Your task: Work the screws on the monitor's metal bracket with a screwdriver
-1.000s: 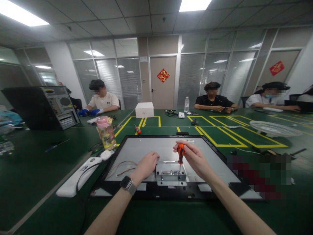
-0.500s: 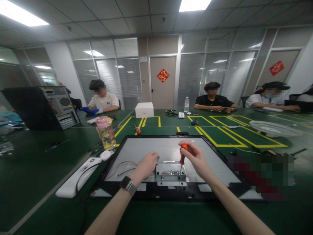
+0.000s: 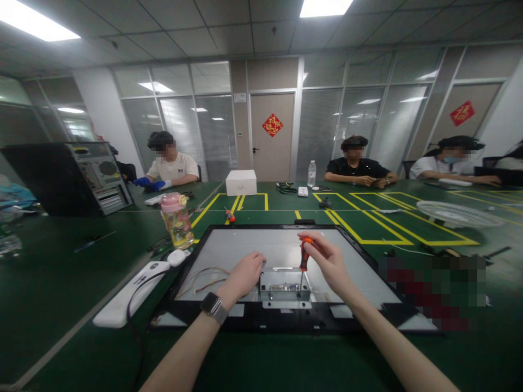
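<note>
A flat display panel (image 3: 237, 245) with a black frame lies back side up on the table before me. Near its front edge stands a metal bracket (image 3: 266, 296) with a row of connectors. My right hand (image 3: 329, 260) is closed round the handle of an orange and black screwdriver (image 3: 304, 257). The screwdriver is nearly upright, its tip down at the right part of the bracket. At the bracket's left end, my left hand (image 3: 247, 273) grips its edge with curled fingers; the fingertips are partly hidden. Thin wires (image 3: 204, 275) lie on the panel left of this hand.
To the left are a white power strip (image 3: 126, 294) with a black cable, a pink-lidded bottle (image 3: 177, 220) and a computer case (image 3: 53, 177). Farther back stand a white box (image 3: 241, 183) and a water bottle (image 3: 312, 174). Several people sit across the table.
The screwdriver handle and the fingers of my right hand have shifted very slightly. My left hand stays at the bracket.
</note>
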### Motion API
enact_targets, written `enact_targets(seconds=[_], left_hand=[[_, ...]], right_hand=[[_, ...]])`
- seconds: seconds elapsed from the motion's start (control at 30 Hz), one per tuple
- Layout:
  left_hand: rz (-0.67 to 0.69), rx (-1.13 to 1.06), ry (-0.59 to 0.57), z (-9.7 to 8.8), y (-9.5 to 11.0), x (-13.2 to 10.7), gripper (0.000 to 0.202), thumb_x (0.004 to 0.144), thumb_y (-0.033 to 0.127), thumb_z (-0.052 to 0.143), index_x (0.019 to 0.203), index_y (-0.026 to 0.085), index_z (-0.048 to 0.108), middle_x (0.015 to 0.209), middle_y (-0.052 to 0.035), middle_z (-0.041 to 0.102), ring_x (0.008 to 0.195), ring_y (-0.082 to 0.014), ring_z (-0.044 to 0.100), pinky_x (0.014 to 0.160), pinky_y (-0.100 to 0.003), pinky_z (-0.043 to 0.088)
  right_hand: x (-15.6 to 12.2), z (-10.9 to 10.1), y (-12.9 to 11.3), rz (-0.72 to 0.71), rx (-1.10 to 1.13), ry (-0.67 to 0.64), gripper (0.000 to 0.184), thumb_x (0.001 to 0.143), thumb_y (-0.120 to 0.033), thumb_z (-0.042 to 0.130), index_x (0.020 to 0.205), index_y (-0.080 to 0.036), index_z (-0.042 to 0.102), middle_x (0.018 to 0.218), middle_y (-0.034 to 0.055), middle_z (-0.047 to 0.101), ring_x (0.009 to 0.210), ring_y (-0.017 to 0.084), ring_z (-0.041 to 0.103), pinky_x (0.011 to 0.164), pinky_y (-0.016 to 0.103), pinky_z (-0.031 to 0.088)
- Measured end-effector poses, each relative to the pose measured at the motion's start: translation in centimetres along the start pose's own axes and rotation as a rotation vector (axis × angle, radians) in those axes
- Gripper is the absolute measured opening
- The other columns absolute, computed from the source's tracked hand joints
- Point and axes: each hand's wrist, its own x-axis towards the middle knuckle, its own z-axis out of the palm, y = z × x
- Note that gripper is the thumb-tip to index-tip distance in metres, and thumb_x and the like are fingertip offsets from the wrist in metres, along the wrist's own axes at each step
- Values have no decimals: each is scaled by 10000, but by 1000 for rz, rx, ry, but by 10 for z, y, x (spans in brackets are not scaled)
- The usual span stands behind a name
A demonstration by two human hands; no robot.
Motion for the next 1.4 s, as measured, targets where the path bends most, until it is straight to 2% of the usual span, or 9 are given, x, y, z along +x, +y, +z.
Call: enact_targets(seconds=[0.17, 0.37, 0.53, 0.63, 0.87, 1.03, 1.17, 1.27, 1.4], left_hand=[[-6, -3, -2, -1, 0, 0, 337, 958, 140, 296, 1100, 156, 601, 1153, -94, 607, 1081, -185, 561, 989, -316, 427], [-5, -1, 1, 2, -2, 0, 337, 963, 147, 295, 1115, 168, 595, 1158, -87, 604, 1088, -184, 559, 991, -320, 426], [3, 3, 3, 3, -3, 1, 330, 961, 145, 306, 1113, 165, 598, 1157, -89, 608, 1101, -188, 554, 999, -323, 422], [1, 5, 5, 4, -4, 1, 330, 960, 144, 306, 1111, 166, 599, 1156, -90, 609, 1101, -190, 555, 998, -328, 424], [1, -1, 5, 3, -3, 1, 337, 957, 141, 303, 1110, 158, 603, 1153, -95, 611, 1090, -192, 564, 987, -319, 430], [3, -3, 7, 2, -3, 0, 338, 966, 156, 298, 1110, 157, 603, 1155, -95, 610, 1076, -188, 569, 987, -319, 428], [14, -3, 10, 4, -4, 1, 326, 962, 146, 309, 1101, 147, 604, 1139, -95, 613, 1083, -185, 563, 996, -310, 421], [17, 0, 12, 5, -6, 1, 323, 962, 144, 311, 1104, 151, 601, 1139, -93, 613, 1083, -185, 562, 997, -310, 420], [18, 3, 15, 6, -6, 1, 329, 960, 134, 308, 1112, 146, 600, 1138, -94, 613, 1085, -187, 561, 997, -311, 422]], right_hand=[[0, -2, 2, 74, 89, -56, 277, 863, -421, 584, 1056, -253, 691, 907, 63, 690, 844, 239, 641, 835, 422, 501], [0, 0, -1, -38, -87, 64, 150, 726, -358, 750, 827, -254, 710, 824, 27, 593, 793, 209, 585, 752, 350, 500], [0, -3, 1, 16, 9, -24, 264, 878, -411, 557, 1030, -256, 708, 1022, 72, 668, 923, 244, 626, 858, 401, 474], [-1, -3, 3, 63, 80, -51, 300, 894, -410, 534, 1103, -255, 682, 969, 67, 707, 887, 241, 650, 861, 416, 480], [0, 0, -3, -63, -86, 14, 151, 760, -378, 715, 853, -260, 722, 809, 36, 615, 807, 226, 589, 771, 368, 485], [-1, -4, 0, -6, 9, -78, 267, 904, -380, 508, 1052, -259, 694, 1054, 68, 669, 951, 255, 612, 898, 418, 439], [-2, -4, 0, 34, 66, -97, 281, 906, -367, 515, 1116, -260, 667, 1002, 66, 704, 914, 250, 634, 874, 419, 458], [-2, -1, -2, 9, -6, -62, 244, 860, -366, 602, 1065, -263, 684, 908, 51, 693, 858, 236, 623, 811, 389, 473], [-1, 3, -4, -82, -78, 5, 121, 743, -311, 736, 839, -250, 696, 782, 17, 598, 749, 200, 558, 718, 341, 458]])
